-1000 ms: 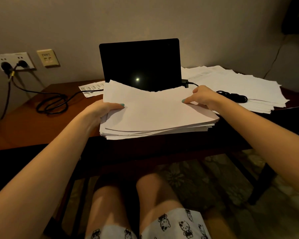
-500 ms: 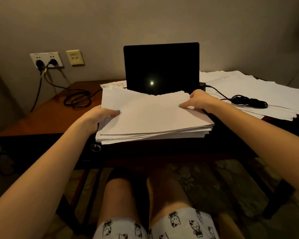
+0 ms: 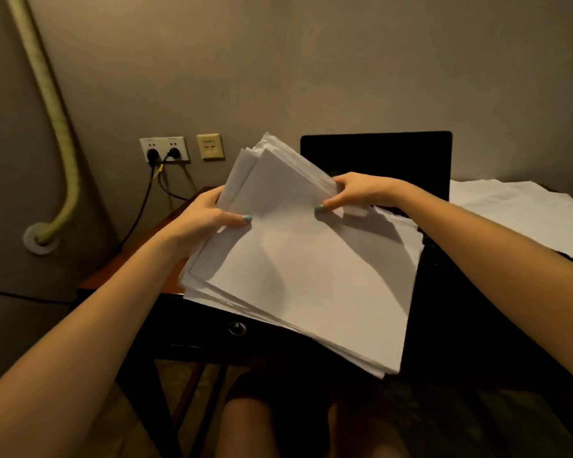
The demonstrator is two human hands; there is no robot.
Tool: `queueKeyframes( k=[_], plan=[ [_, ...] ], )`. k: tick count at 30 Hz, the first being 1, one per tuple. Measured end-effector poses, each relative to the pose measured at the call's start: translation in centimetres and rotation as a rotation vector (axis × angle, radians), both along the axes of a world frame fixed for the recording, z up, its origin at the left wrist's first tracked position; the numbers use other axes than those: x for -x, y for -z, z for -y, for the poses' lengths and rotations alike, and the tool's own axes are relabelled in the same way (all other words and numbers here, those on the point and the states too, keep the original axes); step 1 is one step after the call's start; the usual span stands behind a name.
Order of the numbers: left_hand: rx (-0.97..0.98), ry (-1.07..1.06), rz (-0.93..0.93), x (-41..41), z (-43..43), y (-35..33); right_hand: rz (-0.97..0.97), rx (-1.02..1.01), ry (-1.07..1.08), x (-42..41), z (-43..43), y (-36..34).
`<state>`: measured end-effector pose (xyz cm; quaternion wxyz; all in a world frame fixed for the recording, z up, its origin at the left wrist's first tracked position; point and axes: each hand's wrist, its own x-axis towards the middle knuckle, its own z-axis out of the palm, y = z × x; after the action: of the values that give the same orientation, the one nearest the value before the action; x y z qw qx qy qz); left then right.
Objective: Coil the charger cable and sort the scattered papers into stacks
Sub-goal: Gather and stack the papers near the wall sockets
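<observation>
1. Closest in, two bare knees (image 3: 245,431) sit low in the shot, tucked below the desk's front edge, with both forearms reaching up and away from them.
2. Next up is the desk (image 3: 172,281): a dark front panel with a small round drawer knob (image 3: 237,328), and a strip of reddish wood showing beside the left forearm.
3. Here's the main event: a thick paper stack (image 3: 311,285) of white sheets, held at a slant. Its far end is raised and fanned, and its near corner juts out past the desk front above the lap. Whether its underside touches the wood, I can't tell.
4. The left hand (image 3: 205,219) clamps the stack's left edge, its thumb flat across the top sheet and its fingers out of sight beneath.
5. The right hand (image 3: 354,193) grips the upper right edge — thumb pressed on the top face, fingers curled over the far side of the sheets.
6. Behind the hands stands a laptop (image 3: 377,153), open with its screen dark, partly covered by the raised paper.
7. Off to the right, loose sheets (image 3: 510,206) lie spread over the desk, overlapping and uneven.
8. Back on the wall there's a white double socket (image 3: 164,148) with two plugs in it. Black cables (image 3: 146,206) drop from the plugs — one down past the desk's left side, one toward its back corner. Which one feeds the charger I can't tell.
9. Beside the socket sits a beige wall plate (image 3: 209,146).
10. Far left, a pale wrapped pipe (image 3: 60,127) curves down into a round wall fitting (image 3: 40,241).
</observation>
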<state>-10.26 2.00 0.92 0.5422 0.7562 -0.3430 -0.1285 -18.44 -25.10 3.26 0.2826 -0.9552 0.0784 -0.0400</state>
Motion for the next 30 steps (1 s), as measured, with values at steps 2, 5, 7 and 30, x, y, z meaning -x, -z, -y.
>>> queueKeyframes(
  k=[2,5,7,30],
  plan=[
    [0.004,0.021,0.024,-0.7,-1.0,-1.3,0.016,-0.093,-0.076,-0.6,-0.5,-0.8],
    [0.012,0.036,0.063,-2.0,-2.4,-3.9,0.07,-0.383,-0.169,-1.3,-1.2,-1.6],
    [-0.006,0.009,0.136,-2.9,-2.8,-6.2,0.161,-0.499,-0.192,-1.9,-1.9,-2.1],
    [0.634,-0.385,-0.022,-11.0,-6.0,-6.7,0.618,-0.907,-0.097,-10.2,-8.0,0.7]
  ],
)
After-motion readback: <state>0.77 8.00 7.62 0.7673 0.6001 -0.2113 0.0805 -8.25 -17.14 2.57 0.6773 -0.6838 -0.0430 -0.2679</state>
